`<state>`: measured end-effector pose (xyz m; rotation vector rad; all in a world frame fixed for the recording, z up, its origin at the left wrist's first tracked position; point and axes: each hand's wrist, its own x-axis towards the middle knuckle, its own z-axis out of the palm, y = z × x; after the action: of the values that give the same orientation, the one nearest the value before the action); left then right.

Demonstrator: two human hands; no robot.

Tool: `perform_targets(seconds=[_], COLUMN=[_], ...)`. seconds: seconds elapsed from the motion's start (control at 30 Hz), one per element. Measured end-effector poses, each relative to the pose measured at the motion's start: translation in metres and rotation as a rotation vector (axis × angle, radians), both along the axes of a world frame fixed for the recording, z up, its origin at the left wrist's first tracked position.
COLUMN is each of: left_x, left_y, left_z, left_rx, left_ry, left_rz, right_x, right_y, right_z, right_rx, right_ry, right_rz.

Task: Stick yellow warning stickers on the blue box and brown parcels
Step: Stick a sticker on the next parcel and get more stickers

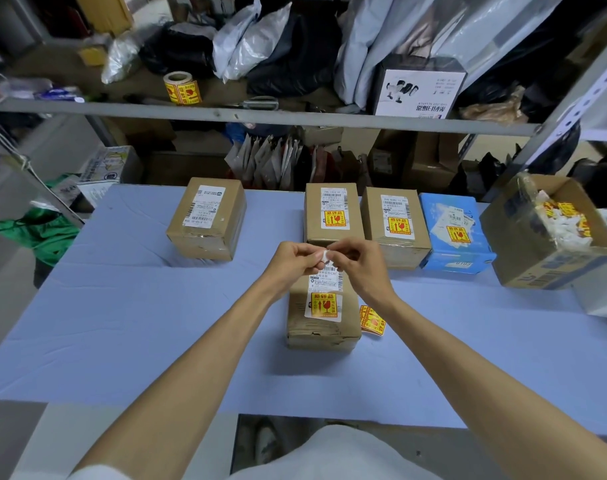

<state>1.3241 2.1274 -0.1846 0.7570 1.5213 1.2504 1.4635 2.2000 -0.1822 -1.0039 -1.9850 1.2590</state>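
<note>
Cluttered metal shelving [260, 114] (grey floor [4, 271]).

Open tabletop [122, 323] runs wide on the left and along the near edge. The mid parcel [324, 317] blocks the centre, with loose stickers [372, 320] just right of it. Behind, two parcels [331, 216] [395, 223], the blue box [454, 233] and a carton [551, 237] stand side by side. The left parcel [207, 220] stands apart.

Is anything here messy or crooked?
Yes. The white label on the blue cardboard box looks wrinkled and crooked. Loose yellow warning stickers lie on the pale blue table beside the nearest brown cardboard parcel.
</note>
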Motion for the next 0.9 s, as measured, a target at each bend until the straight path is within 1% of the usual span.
perform_targets(seconds=[0.1,0.2,0.27,0.37,0.43,0.57,0.6,0.67,0.73,0.9], left_x=[0.004,0.009,0.013,0.016,0.015,0.013,0.013,0.013,0.014,0.016], left_y=[0.000,0.001,0.003,0.007,0.008,0.006,0.005,0.006,0.005,0.005], left_z=[0.001,0.002,0.003,0.004,0.005,0.008,0.009,0.012,0.014,0.015], left_rx=[0.028,0.052,0.056,0.049,0.042,0.063,0.071,0.074,0.063,0.043], left_ry=[-0.060,-0.047,-0.018,0.037,0.046,0.013,0.003,0.016,0.061,0.106], left_rz=[0.061,0.067,0.106,0.224,0.265,0.210,0.193,0.165,0.130,0.038], right_x=[0.001,0.001,-0.001,-0.002,-0.001,0.005,0.007,0.008,0.007,0.008], right_y=[0.002,0.003,0.003,-0.002,-0.001,0.010,0.011,0.009,0.006,0.005], right_z=[0.003,0.005,0.005,0.006,0.009,0.015,0.016,0.014,0.010,0.003], right_rx=[0.020,0.074,0.120,0.133,0.067,-0.205,-0.242,-0.243,-0.195,-0.102], right_ry=[-0.026,-0.129,-0.177,-0.102,-0.047,0.126,0.152,0.134,0.078,0.006], right_rz=[-0.017,0.015,-0.003,-0.030,0.026,0.081,0.085,0.091,0.074,-0.047])
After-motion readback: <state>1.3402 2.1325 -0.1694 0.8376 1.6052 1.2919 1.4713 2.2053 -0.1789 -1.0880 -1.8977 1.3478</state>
